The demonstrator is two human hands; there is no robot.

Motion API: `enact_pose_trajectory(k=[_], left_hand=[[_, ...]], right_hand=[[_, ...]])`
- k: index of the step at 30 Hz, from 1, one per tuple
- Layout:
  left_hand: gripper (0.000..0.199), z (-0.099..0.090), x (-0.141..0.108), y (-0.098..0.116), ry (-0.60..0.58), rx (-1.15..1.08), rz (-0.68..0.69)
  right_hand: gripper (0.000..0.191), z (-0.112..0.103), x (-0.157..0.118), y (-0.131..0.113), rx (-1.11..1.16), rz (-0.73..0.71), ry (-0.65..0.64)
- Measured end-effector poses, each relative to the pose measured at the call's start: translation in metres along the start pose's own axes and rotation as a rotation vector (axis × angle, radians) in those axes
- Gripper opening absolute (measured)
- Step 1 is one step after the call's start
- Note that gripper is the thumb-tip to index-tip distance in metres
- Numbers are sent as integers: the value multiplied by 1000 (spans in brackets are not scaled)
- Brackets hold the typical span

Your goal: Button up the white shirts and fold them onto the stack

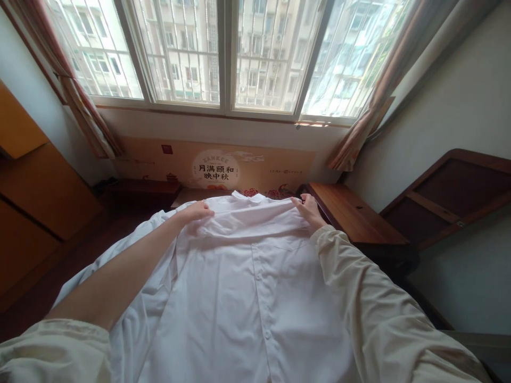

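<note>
A white button-up shirt (223, 298) is spread out before me, its collar at the far end and its button front running toward me. My left hand (198, 211) pinches the cloth near the upper left of the shirt, fingers closed. At the upper right, my right hand (308, 211) grips the fabric between thumb and fingers. A fold of cloth stretches across between the two hands. Loose, wrinkled white fabric lies along the left side under my left forearm. What the shirt rests on is mostly hidden beneath it.
Beyond the collar, a printed beige panel (255, 159) stands below the barred window (187, 53). A brown wooden cabinet (355, 213) is close on the right, with a wooden-framed panel (451, 197) behind it. Orange-brown furniture (35, 202) stands at the left. Tied curtains (82, 111) hang at both sides.
</note>
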State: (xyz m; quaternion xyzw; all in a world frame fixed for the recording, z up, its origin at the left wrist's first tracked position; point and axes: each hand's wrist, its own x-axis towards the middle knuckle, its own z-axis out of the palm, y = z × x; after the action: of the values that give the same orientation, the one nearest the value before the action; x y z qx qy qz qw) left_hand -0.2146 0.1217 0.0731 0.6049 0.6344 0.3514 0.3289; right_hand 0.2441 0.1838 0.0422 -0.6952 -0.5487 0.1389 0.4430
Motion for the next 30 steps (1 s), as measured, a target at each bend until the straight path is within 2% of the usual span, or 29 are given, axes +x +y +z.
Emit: enact_pose_trajectory(k=[3,5,9,13,16,19,21,24,28,30], left_hand=[[20,8,15,7,-27,107,55],[23,28,30,22,-44,122,100],[32,95,59,68,-162,181,294],[42,174,78,114,-274,51,418],[48,225,87,134,-300,-37,466],[51,263,94,145,-332,-84,510],[52,281,98,148,-370,-96,545],[45,297,102,152,-409,-105,576],[22,304,106,155,-483,-52,630],[17,303,106,157,-467,-16,666]], right_hand=[[54,-16,-29,10,-132,-96,-27],[53,-25,-49,16,-172,-97,-25],[33,-29,-76,20,-139,-25,-18],[24,-24,-85,23,-116,-52,31],[24,-22,-87,28,-71,-88,62],[25,-22,-88,33,-28,-88,83],[24,-22,-88,35,-19,-69,84],[22,-21,-88,36,-22,-35,67],[17,-21,-88,36,-20,-11,46],[16,-21,-88,36,-13,-13,44]])
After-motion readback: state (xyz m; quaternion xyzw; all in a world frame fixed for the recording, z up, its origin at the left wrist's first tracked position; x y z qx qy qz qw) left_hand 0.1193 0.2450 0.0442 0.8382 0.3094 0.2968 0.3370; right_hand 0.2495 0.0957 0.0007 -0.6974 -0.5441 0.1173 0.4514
